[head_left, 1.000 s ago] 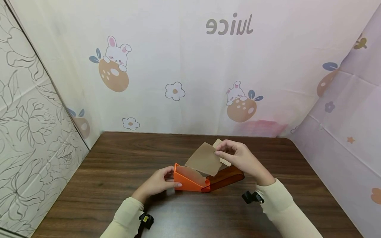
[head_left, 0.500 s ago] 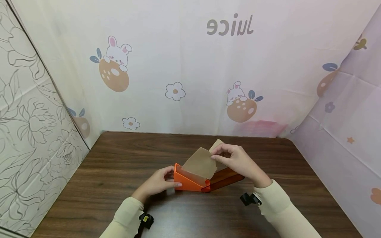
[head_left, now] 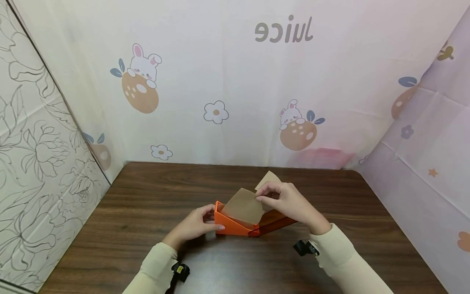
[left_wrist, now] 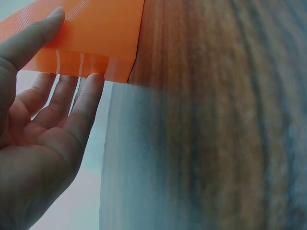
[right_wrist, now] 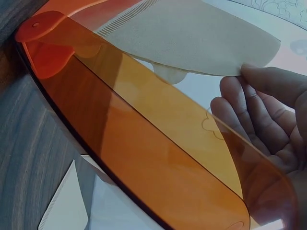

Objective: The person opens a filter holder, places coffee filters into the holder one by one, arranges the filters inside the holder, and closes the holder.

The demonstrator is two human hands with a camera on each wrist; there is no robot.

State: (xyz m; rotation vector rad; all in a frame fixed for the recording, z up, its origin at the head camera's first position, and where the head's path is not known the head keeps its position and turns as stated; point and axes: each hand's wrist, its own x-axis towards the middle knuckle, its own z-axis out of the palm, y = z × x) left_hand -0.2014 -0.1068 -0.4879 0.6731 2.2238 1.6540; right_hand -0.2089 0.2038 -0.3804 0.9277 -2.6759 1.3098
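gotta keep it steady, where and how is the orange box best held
Probably hold the orange box by its tall end, from the left. Its top edge slopes down rightward to the open see-through lid, and brown paper blocks much of the opening.

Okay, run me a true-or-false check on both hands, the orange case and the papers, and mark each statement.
1. The left hand grips the orange case. True.
2. The right hand pinches a brown paper sheet. True.
3. The pinched sheet is held well away from the case. False: it is tilted over the case's open top.
4. The see-through lid is swung open. True.
5. No other paper is in view. False: a second sheet shows beyond the right hand.
6. The person's forearms are bare. False: pale sleeves cover them.
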